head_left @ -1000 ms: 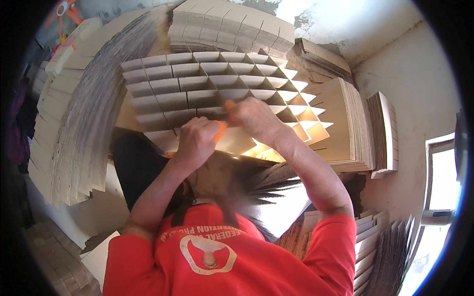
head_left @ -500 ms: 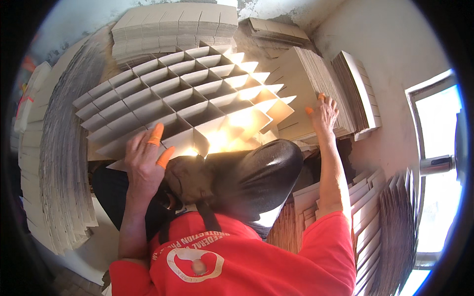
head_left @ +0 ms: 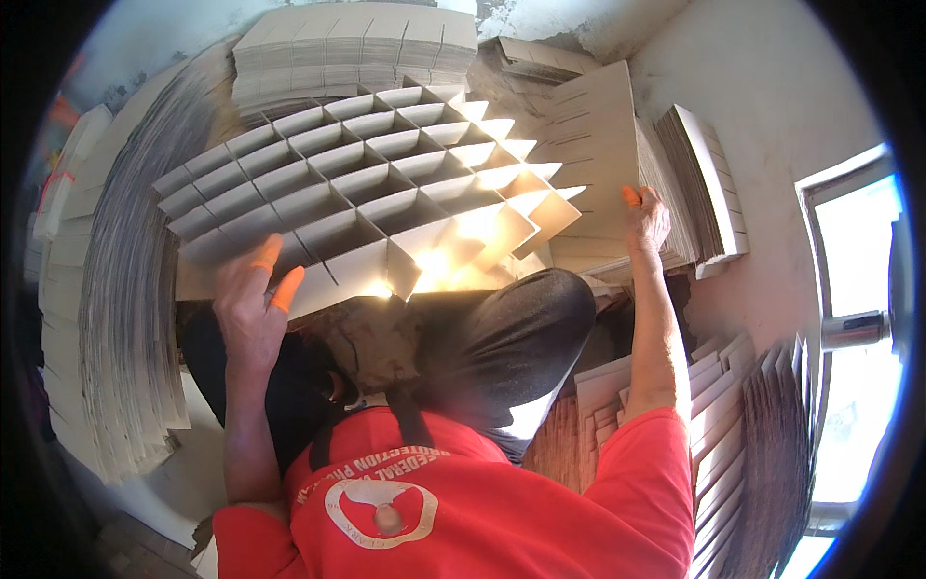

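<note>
Cardboard grid [head_left: 367,183] on lap; left hand [head_left: 253,309] touching (slotted strips [head_left: 603,154] beside).

Daylight pours in from the window [head_left: 849,328] at the right of the frame, blown out to near white. A hot glare burns on the lower middle cells of the cardboard grid [head_left: 367,193]. The left side lies in shade. Fisheye bending curves the edges, a black rim rings the frame, and the far left seems slightly blurred.

Window [head_left: 854,328] at right, grey wall [head_left: 772,87], flat cardboard stack [head_left: 352,48] behind.
</note>
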Motion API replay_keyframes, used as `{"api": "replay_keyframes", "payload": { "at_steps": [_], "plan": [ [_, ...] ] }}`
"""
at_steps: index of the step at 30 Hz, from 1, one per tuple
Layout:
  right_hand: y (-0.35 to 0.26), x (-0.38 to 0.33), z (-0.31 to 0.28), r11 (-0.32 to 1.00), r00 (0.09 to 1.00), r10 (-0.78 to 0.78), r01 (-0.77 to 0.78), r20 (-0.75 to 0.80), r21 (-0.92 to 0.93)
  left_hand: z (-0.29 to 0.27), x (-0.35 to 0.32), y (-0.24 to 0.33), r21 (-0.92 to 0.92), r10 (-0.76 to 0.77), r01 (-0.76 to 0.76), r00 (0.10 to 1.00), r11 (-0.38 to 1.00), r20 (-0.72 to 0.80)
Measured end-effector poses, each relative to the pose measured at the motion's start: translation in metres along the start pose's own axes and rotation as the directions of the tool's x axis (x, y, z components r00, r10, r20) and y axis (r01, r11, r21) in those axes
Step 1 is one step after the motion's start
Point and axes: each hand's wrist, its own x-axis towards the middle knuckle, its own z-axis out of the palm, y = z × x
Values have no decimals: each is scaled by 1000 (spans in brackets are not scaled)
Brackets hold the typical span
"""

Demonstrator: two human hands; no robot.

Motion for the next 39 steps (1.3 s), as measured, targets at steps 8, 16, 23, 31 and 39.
{"api": "replay_keyframes", "payload": {
  "at_steps": [8,16,23,31,39],
  "plan": [
    [-86,14,-90,798,832,-185,437,-522,414,-17,-5,-9,5,24,-24,999,1000,-31],
    [-235,-25,-183,341,859,-488,350,-154,872,-5,-11,-21,-94,46,-47,999,994,-12],
    [-291,-46,-180,215,699,-710,92,91,972,-1,-13,-20,-136,51,-58,997,989,-54],
    [-311,-53,-170,257,652,-752,158,95,953,0,-12,-18,-97,83,-89,994,991,-72],
    [-322,-56,-161,304,600,-783,134,167,943,6,-15,-23,-139,62,-70,996,988,-59]
  ]
}}
